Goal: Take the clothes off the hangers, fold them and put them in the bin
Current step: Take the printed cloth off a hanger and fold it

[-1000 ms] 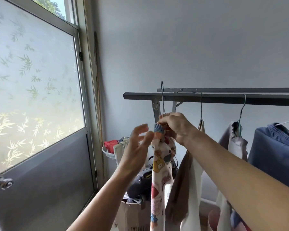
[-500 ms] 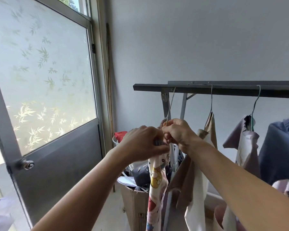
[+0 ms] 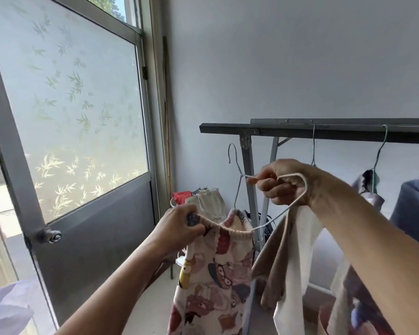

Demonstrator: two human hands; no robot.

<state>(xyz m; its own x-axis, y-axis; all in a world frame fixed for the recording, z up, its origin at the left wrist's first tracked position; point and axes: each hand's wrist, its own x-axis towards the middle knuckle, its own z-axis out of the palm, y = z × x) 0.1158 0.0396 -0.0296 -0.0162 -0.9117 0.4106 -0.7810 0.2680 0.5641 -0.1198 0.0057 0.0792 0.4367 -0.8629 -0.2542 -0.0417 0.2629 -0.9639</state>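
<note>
My left hand (image 3: 180,227) grips the waistband of a cartoon-print garment (image 3: 213,281), which hangs down in front of me. My right hand (image 3: 282,183) holds a thin wire hanger (image 3: 237,170), tilted and off the rail, with its lower end still inside the waistband. Behind it a beige and white garment (image 3: 288,262) hangs from another hanger on the dark metal rail (image 3: 324,132). More clothes hang further right, a grey-pink one (image 3: 368,189) and a blue one (image 3: 411,206). No bin is clearly in view.
A frosted-glass door (image 3: 70,117) with a round knob (image 3: 50,235) stands open at the left. Behind the rack's leg a basket (image 3: 203,201) holds red and white items. A pale sheet (image 3: 5,308) lies at the lower left. Bare floor shows below the door.
The hanger has come off the rail and is tilted in my right hand. My left hand has pulled the waistband out leftward, opening the printed garment. The view has swung left and down.
</note>
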